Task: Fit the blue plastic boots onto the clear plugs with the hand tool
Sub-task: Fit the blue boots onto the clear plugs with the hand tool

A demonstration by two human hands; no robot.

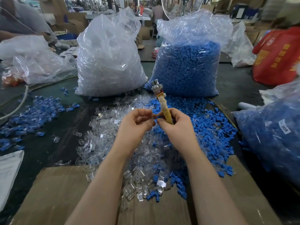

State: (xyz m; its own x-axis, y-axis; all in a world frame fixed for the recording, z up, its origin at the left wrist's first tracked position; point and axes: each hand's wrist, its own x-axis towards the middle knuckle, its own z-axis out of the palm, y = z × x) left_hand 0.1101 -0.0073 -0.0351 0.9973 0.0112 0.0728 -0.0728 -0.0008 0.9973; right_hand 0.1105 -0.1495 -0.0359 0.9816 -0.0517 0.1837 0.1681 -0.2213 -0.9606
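My right hand [176, 125] grips the hand tool [163, 103], a stick wrapped in yellowish tape with a metal head pointing up and away. Its fingertips also pinch a blue boot [156, 118]. My left hand [136, 121] meets it at centre with curled fingers pinching a small piece that I cannot make out clearly. Below the hands lies a heap of clear plugs [116, 143]. A heap of loose blue boots [203, 127] spreads to the right.
Two big plastic sacks stand behind: clear plugs [108, 62] left, blue boots [188, 67] right. More blue pieces [32, 114] lie scattered at left. A cardboard sheet [56, 195] lies in front, another blue-filled bag [272, 133] sits at right, and a red bag [279, 56] stands far right.
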